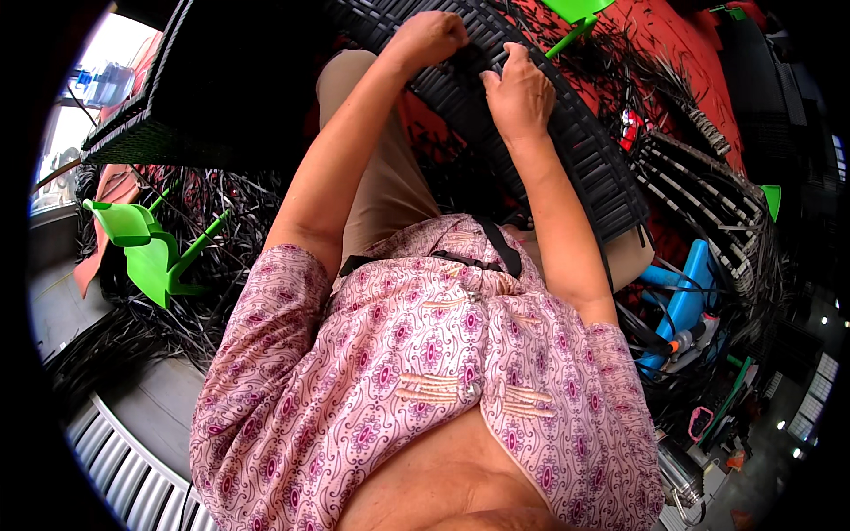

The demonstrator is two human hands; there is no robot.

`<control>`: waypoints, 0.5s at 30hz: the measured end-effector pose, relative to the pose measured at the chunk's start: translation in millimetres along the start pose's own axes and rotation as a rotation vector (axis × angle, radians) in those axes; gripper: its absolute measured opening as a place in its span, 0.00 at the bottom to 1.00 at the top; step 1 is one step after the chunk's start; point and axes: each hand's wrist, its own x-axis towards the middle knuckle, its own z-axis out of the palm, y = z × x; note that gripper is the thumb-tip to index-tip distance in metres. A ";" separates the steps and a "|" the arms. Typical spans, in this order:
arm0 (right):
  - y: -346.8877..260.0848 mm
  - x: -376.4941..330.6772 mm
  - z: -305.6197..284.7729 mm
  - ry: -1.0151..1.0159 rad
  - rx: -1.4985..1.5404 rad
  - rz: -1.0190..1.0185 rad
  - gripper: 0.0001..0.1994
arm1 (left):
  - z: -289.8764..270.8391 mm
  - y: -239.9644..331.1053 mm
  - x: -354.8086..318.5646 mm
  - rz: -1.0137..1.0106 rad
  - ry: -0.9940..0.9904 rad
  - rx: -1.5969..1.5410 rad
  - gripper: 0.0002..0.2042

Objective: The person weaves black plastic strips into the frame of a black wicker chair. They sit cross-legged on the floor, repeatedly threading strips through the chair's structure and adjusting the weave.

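Note:
A long curved panel of black woven plastic strips (575, 150) lies across my lap and runs up toward the far middle. Over its far part my left hand (429, 40) is closed, fingers curled down toward the weave. What it pinches, if anything, is too small to make out. My right hand (522, 96) rests on the panel nearer its right edge, with curled fingers and the thumb bent in. Any strip between those fingers is hidden. A small gap of weave shows between the two hands.
Loose black strips (239, 203) are heaped on both sides. Bright green plastic pieces (159, 257) stand at the left and a blue one (686, 305) at the right. A large dark woven piece (133, 133) stands far left. A white slatted seat (133, 473) is near left.

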 end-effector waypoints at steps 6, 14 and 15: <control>13.3 18.0 15.1 0.114 0.084 -0.146 0.17 | -54.4 -17.6 -6.6 0.138 0.376 0.134 0.09; -22.5 67.1 -3.4 -0.025 0.933 -0.209 0.15 | -109.0 61.8 -21.7 0.405 0.467 0.167 0.07; -21.2 65.8 -7.6 -0.185 1.022 0.012 0.14 | -106.6 63.7 -20.5 0.391 0.439 0.133 0.07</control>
